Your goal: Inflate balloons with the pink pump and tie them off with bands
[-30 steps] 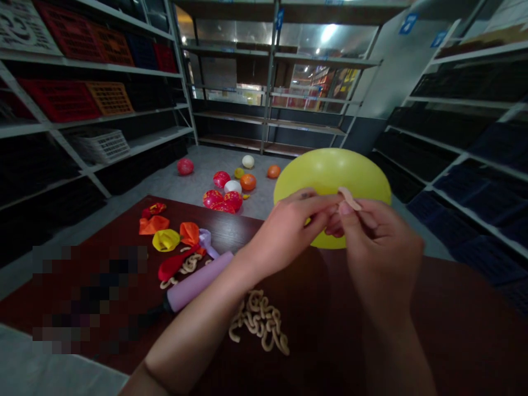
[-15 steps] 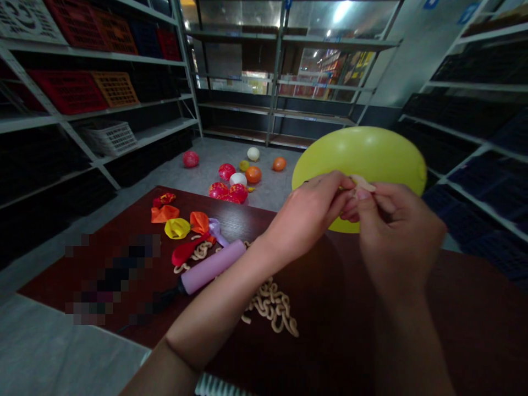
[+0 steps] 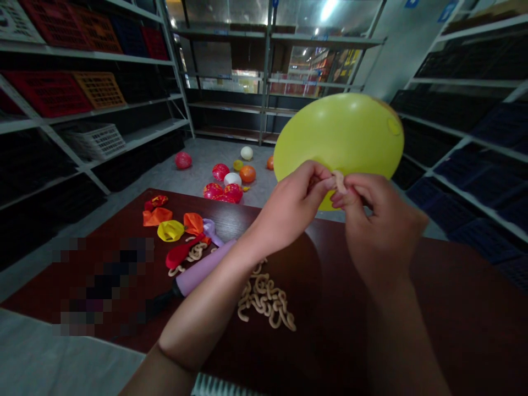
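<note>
In front of me, a large inflated yellow balloon (image 3: 338, 132) floats up against my fingers, just beyond both hands. My left hand (image 3: 292, 206) is closed in a pinch at a short beige curled strip (image 3: 339, 181). On its other side, the thumb and fingers of my right hand (image 3: 377, 225) are closed on the same strip. The balloon's neck is hidden behind my fingers, so I cannot tell which hand grips it. Under my left forearm lie a pink-purple balloon pump (image 3: 204, 269) and a pile of similar beige curled strips (image 3: 268, 300).
Limp balloons, such as a yellow one (image 3: 170, 231) and a red one (image 3: 181, 252), lie on the dark table (image 3: 338, 330). A blurred-out object sits at the table's left. Inflated balloons (image 3: 247, 174) rest on the floor beyond. Shelves with crates (image 3: 99, 91) stand around.
The yellow balloon and both hands have shifted left and slightly up in view. The beige strip now stands more upright between my fingertips. My view has turned slightly.
</note>
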Tool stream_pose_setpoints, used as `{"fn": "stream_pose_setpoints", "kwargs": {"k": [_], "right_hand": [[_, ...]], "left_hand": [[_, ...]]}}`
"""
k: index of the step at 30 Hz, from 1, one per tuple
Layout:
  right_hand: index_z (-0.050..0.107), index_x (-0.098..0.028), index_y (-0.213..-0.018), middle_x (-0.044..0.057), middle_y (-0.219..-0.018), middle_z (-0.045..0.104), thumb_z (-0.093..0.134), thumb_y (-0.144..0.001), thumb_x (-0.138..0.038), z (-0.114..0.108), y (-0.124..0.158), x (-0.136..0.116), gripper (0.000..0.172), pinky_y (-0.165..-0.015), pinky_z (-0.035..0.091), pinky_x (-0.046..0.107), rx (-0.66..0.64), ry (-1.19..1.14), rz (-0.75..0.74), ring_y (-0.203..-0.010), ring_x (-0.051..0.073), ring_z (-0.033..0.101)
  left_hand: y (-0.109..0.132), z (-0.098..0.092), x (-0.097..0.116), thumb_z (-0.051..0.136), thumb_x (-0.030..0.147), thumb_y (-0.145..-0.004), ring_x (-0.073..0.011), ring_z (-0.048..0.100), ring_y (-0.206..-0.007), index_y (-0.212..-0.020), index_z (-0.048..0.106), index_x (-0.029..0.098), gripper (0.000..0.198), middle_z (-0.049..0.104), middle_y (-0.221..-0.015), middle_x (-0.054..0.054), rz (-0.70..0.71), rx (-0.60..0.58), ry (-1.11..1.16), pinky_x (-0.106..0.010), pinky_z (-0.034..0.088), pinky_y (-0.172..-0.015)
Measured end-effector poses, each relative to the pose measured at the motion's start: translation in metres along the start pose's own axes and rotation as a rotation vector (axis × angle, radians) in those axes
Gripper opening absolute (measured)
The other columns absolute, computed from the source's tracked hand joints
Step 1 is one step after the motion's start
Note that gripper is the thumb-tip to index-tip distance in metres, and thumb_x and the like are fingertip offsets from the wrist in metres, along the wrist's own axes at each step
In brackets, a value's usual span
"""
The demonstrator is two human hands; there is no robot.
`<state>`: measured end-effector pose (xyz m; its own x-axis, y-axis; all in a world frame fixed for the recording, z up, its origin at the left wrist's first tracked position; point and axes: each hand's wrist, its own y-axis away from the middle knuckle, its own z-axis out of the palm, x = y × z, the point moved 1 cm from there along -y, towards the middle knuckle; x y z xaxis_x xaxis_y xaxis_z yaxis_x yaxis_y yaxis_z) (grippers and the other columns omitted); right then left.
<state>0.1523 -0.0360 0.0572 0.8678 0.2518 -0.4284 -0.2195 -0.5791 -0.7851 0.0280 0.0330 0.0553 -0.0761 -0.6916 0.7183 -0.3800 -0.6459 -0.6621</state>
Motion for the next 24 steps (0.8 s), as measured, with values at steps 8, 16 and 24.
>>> {"fn": "stream_pose_setpoints", "kwargs": {"k": [8,16,24], "right_hand": [[0.071,-0.029,-0.099,0.002,-0.093,0.076,0.056,-0.096,-0.033,-0.002,0.004,-0.008,0.016,-0.077,0.053,0.034,0.042,-0.032,-0.015,-0.082,0.02,0.071],[0.071,-0.026,-0.088,-0.003,-0.062,0.064,0.068,-0.088,-0.034,-0.004,0.003,-0.022,0.008,-0.048,0.043,0.03,0.105,-0.419,0.205,-0.047,0.014,0.054],[0.072,-0.025,-0.082,-0.006,-0.052,0.054,0.075,-0.075,-0.028,-0.005,-0.002,-0.024,0.008,-0.032,0.025,0.023,0.096,-0.83,0.408,-0.039,0.009,0.042]], "left_hand": [[0.003,0.0,0.006,0.051,0.026,-0.1,-0.0147,0.06,-0.08,-0.091,0.053,0.019,0.011,0.062,-0.085,-0.002,0.0,-0.051,0.006,-0.027,0.048,-0.076],[0.006,0.004,0.007,0.058,0.037,-0.097,-0.0149,0.056,-0.066,-0.107,0.06,0.023,0.018,0.054,-0.076,-0.001,0.114,0.092,0.009,-0.029,0.049,-0.063],[0.01,-0.004,0.012,0.061,0.037,-0.095,-0.0177,0.063,-0.076,-0.11,0.069,0.025,0.021,0.065,-0.082,-0.003,0.253,0.058,-0.085,-0.033,0.051,-0.07]]}}
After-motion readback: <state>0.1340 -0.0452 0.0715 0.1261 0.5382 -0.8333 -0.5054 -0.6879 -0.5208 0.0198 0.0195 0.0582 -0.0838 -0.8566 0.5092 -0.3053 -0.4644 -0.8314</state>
